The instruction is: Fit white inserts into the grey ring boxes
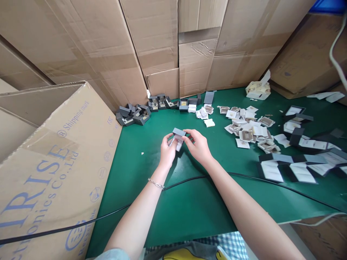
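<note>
Over the green table (195,202) both hands hold one small grey box (179,133) with a white insert showing beneath it. My left hand (167,151) grips its left side, fingers curled round it. My right hand (197,145) pinches the right side with thumb and fingertips. A silver bracelet (156,184) sits on my left wrist. The box is lifted a little above the table, near its middle.
A cluster of open grey boxes (134,115) lies at the back left, more (168,103) along the cardboard wall. White and brown cards (248,126) are scattered to the right, with flat grey sleeves (298,164). A large carton (48,169) stands left. A black cable (244,177) crosses the table.
</note>
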`<state>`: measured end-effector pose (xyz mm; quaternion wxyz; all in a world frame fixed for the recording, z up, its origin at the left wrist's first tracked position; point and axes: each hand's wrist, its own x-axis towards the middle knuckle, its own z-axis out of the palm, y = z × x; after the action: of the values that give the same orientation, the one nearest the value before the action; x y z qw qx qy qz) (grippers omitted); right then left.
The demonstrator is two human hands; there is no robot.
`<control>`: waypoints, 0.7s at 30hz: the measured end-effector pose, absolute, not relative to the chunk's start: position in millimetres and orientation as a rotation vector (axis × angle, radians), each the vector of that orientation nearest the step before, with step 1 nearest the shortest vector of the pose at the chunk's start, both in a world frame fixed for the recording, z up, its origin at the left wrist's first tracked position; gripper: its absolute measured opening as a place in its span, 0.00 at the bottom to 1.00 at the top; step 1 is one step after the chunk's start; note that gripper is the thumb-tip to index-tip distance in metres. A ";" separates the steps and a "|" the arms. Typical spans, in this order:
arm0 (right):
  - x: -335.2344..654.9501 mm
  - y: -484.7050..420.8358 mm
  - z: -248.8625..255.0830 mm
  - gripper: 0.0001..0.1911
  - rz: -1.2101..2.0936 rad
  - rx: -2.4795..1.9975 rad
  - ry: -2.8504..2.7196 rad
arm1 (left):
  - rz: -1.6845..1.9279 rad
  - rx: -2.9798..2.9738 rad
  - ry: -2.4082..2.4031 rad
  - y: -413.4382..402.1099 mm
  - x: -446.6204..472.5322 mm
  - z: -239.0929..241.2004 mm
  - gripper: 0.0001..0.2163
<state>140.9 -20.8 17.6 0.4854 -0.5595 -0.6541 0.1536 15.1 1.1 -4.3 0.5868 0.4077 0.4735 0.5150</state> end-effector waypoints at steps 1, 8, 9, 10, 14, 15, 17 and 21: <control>141.1 -20.8 17.2 0.12 0.372 -1.360 -1.594 | 1.204 0.933 1.096 1.1 15.0 -3.7 0.20; 141.7 -22.4 18.6 0.13 0.339 -1.313 -1.647 | 1.210 0.831 1.065 2.1 14.9 1.4 0.18; 141.5 -22.6 19.2 0.13 0.330 -1.315 -1.652 | 1.220 0.836 1.047 2.2 15.1 1.3 0.17; 141.3 -22.8 19.8 0.13 0.324 -1.319 -1.656 | 1.231 0.843 1.029 2.2 15.2 0.9 0.16; 140.5 -23.6 22.0 0.13 0.318 -1.331 -1.658 | 1.243 0.907 0.991 2.7 15.1 -3.5 0.15; 140.3 -23.9 22.5 0.13 0.316 -1.334 -1.657 | 1.241 0.926 0.996 2.8 14.9 -4.6 0.15; 140.0 -24.6 23.1 0.13 0.317 -1.344 -1.658 | 1.232 0.963 1.021 3.0 14.2 -6.0 0.16; 140.4 -25.2 23.0 0.14 0.337 -1.369 -1.653 | 1.219 1.031 1.074 1.6 13.8 -4.0 0.17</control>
<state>140.4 -25.2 23.0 0.4658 -0.5575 -0.6734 0.1372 13.8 1.6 -4.0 0.5718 0.4397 0.4578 0.5197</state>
